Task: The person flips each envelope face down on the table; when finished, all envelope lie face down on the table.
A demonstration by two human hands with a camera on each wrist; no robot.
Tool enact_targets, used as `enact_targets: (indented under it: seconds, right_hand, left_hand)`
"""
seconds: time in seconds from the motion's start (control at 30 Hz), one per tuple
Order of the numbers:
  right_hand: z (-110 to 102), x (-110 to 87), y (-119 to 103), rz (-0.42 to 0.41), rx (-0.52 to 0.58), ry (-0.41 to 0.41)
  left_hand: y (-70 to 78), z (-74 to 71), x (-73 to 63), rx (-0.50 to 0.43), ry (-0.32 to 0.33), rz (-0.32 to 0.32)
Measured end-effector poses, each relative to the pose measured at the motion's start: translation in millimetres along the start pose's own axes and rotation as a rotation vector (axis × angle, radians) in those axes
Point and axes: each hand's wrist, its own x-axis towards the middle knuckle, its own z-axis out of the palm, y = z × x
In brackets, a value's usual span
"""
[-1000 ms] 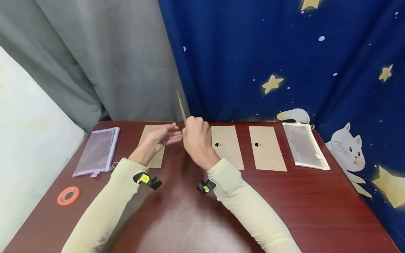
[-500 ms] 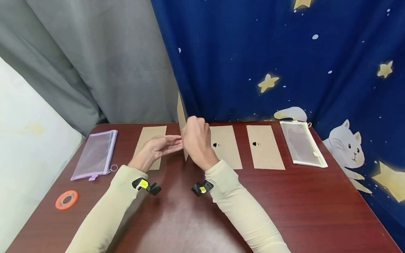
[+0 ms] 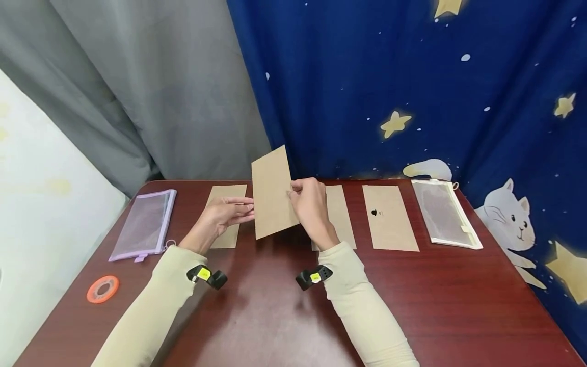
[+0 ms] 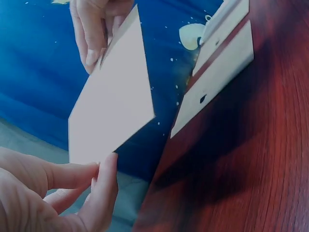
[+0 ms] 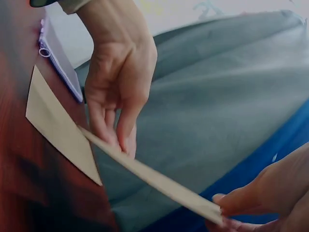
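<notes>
From a distance, I am watching a table (image 3: 261,321) running past the head view's lower edge; a brown paper (image 3: 272,196) is slanting above it, a flat sheet (image 3: 341,219) is lying partly covered, and the left hand (image 3: 220,214) and right hand (image 3: 313,206) are pinching the paper's opposite edges.

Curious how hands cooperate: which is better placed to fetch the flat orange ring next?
Probably the left hand, nearer the orange ring; the right hand, pinching the brown paper rectangle, could hold it alone.
</notes>
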Motion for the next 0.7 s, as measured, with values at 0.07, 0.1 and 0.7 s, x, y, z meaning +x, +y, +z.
enact_targets:
  seconds: [0.07,0.1,0.7]
  right_hand:
    - [2,1.4,9,0.046,0.043,0.018]
    - [3,2.0,12,0.066,0.059,0.024]
    - [53,6.7,58,0.266,0.017,-0.040]
  left_hand:
    - [-1.3,0.7,-2.0,0.056,0.020,0.023]
    - [-2.1,1.0,-2.5,0.085,0.033,0.038]
    - [-30.5,1.8,14.7,0.505,0.296,0.163]
